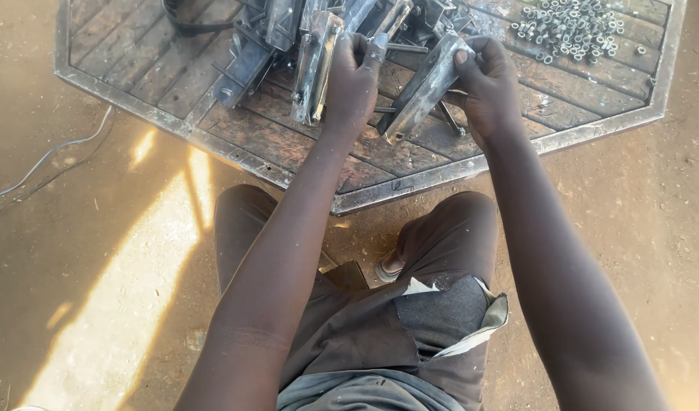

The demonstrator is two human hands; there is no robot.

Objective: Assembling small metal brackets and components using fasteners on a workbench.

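Note:
A low metal-framed work table (441, 173) with rusty slats lies in front of my knees. On it stands a cluster of grey steel angle brackets (250, 61), some with thin rods welded on. My left hand (353, 80) is closed around the top of an upright bracket (315, 68) in the cluster. My right hand (486, 84) pinches the upper end of a slanted steel bracket (421, 87), whose lower end rests on the slats between my hands.
A heap of several small metal nuts (570, 27) lies at the table's far right. A black cable (189, 23) curls at the back left. A thin white wire (52, 156) runs over the sandy ground (83, 266) at left.

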